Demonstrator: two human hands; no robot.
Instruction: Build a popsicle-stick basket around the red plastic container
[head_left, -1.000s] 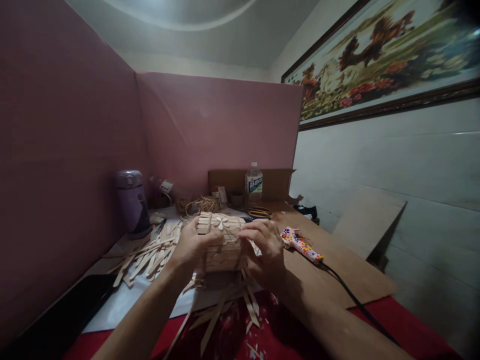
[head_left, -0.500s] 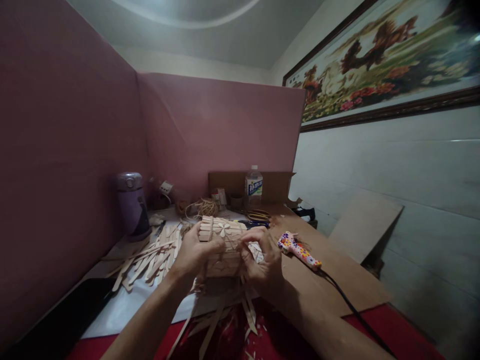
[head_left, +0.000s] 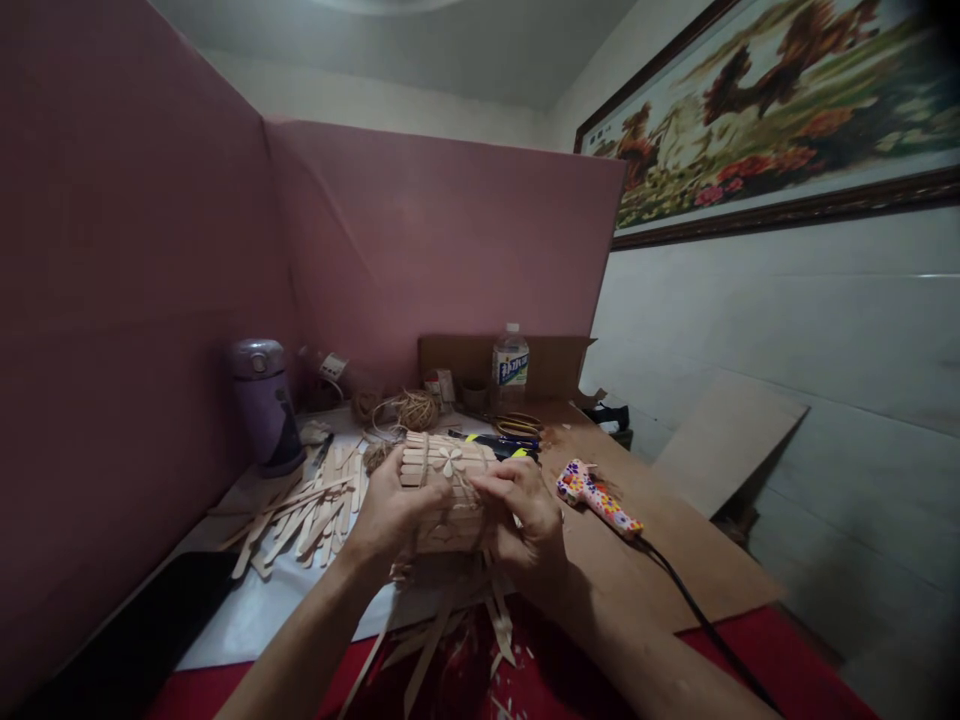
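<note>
A barrel-shaped piece made of wooden craft sticks (head_left: 448, 532) lies on its side between my hands, with twine tied round it near both ends. A small pale flower (head_left: 449, 461) is fixed on its upper side. My left hand (head_left: 386, 510) is closed round the left end, thumb lying along the front. At the right end my right hand (head_left: 525, 515) has its bent fingers pressed against the twine band and the sticks. Whether it also pinches a loose strand I cannot tell. The palm hides part of that end.
Loose craft sticks (head_left: 319, 515) lie at left near a purple flask (head_left: 262, 410). Behind are a twine ball (head_left: 416, 410), scissors (head_left: 517, 425) and a bottle (head_left: 511, 370). A flower-patterned glue gun (head_left: 600, 497) with a black cord rests on cardboard (head_left: 660, 570) at right.
The fingers of my right hand have come down and leftward over the front of the stick piece, from a raised pinch at its right edge. My left hand keeps its hold. The view tilts slightly.
</note>
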